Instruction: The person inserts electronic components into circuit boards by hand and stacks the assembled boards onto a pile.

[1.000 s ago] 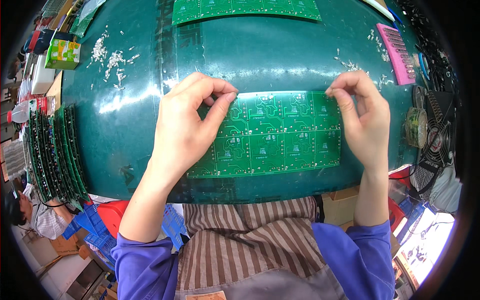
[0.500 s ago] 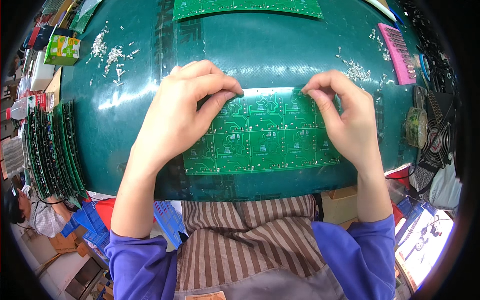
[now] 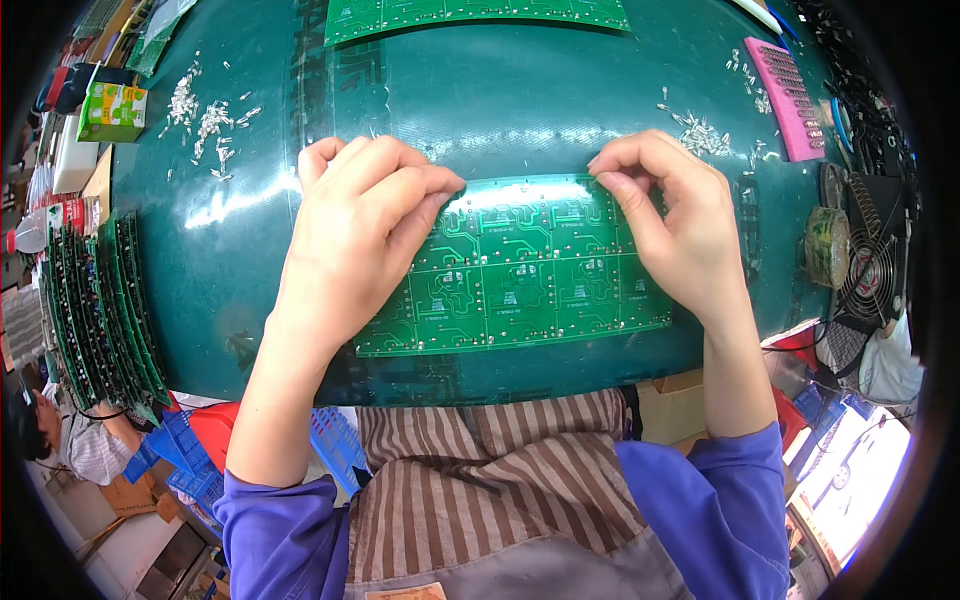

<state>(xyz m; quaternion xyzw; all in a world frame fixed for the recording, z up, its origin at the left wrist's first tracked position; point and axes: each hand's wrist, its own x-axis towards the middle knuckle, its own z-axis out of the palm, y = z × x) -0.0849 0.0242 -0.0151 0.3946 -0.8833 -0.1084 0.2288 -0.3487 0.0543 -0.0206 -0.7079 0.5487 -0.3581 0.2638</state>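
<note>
A green circuit board panel [image 3: 520, 290], divided into several repeated sections, lies in front of me with solder points and printed traces facing up. My left hand [image 3: 350, 230] covers its far left corner, thumb and forefinger pinched together at the far edge. Over toward the far right corner, my right hand [image 3: 685, 220] is closed in a similar pinch, its fingertips at or just above that edge. Whatever sits between either pair of fingertips is too small or hidden to make out.
Small clear-headed parts lie in loose piles [image 3: 213, 120] at the far left and more [image 3: 700, 133] at the far right, by a pink foam strip [image 3: 785, 100]. Another green panel [image 3: 470, 12] lies at the back. Populated boards [image 3: 100, 310] stand stacked left; a black fan [image 3: 872, 285] is right.
The whole view has shifted slightly. My left fingertips have moved a little left along the board's far edge, and my right fingertips slightly farther away. Both pinches stay closed.
</note>
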